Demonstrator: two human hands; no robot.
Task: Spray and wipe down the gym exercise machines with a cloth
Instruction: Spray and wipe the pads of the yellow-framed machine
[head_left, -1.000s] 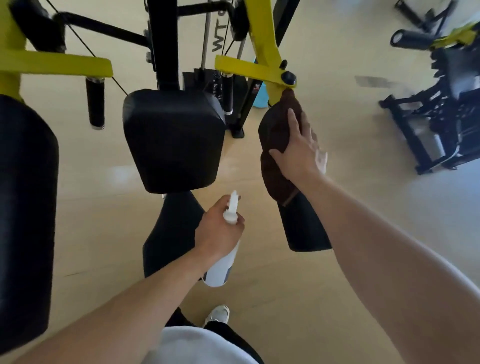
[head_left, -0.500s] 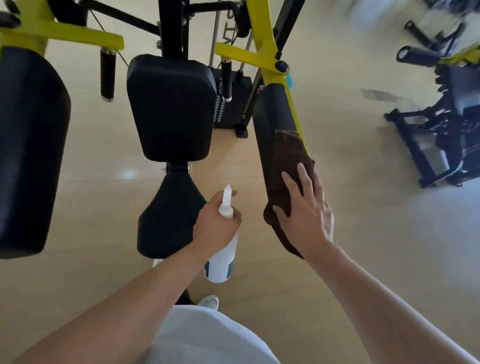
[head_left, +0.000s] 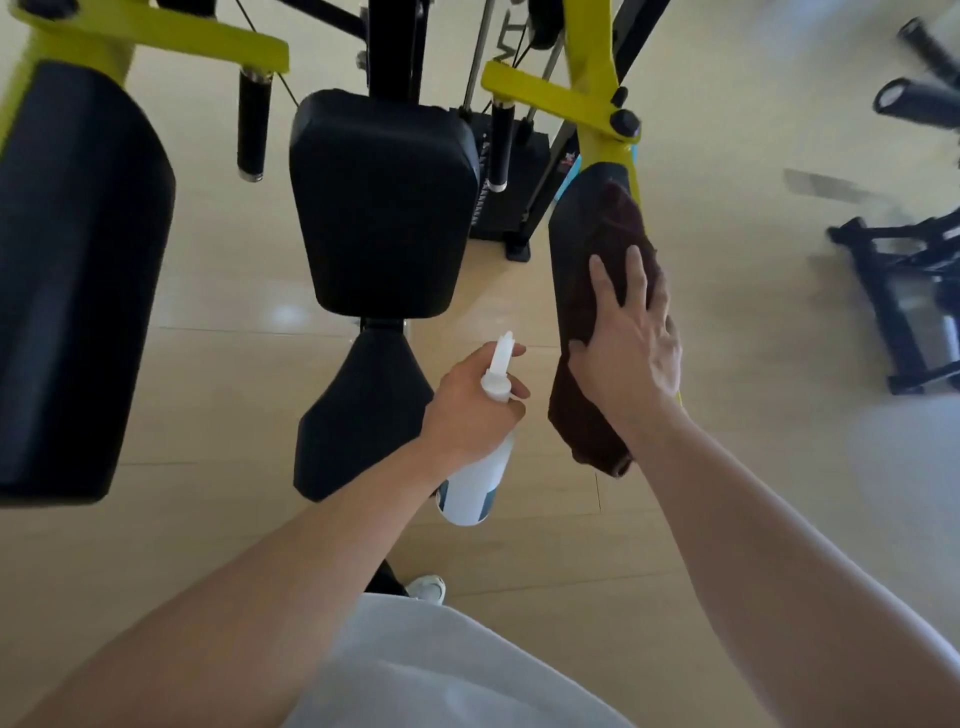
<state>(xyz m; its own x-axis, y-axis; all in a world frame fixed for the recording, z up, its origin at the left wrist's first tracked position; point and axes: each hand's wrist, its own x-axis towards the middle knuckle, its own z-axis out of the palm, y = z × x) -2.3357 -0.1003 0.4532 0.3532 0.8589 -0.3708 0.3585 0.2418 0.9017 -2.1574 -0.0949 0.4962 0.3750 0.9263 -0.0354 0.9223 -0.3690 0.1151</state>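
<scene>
**Cloth flat on the right arm pad, bottle held low**

I see my right hand (head_left: 631, 348) laid flat on the brown cloth (head_left: 602, 312), fingers (head_left: 636, 275) straight and slightly spread, pressing the cloth against the black right arm pad (head_left: 571, 218) of the machine. The cloth drapes over the pad's outer face from near its top down past my wrist, with a loose fold hanging below the heel of the hand. The thumb lies across the cloth's lower left edge.

My left hand (head_left: 470, 410) grips the white spray bottle (head_left: 475, 488) around its neck, fingers curled tight about it. The nozzle (head_left: 501, 358) sticks up above the knuckles, and the bottle's body hangs down below the hand, tilted, over the floor (head_left: 727, 467). The bottle is just beside the cloth but not touching it.

The pad hangs from a yellow frame arm (head_left: 597, 98) with a black bolt at the joint. To the left of it sit the black back pad (head_left: 384, 202) and, below that, the black seat (head_left: 358, 415). Further left a second large black arm pad (head_left: 78, 280) hangs from its own yellow arm (head_left: 156, 36). Two short black handles point downward from the yellow arms. Another black machine (head_left: 904, 291) stands well apart on the right, blurred. A white shoe (head_left: 428, 590) shows on the floor near my white shirt (head_left: 441, 670).
</scene>
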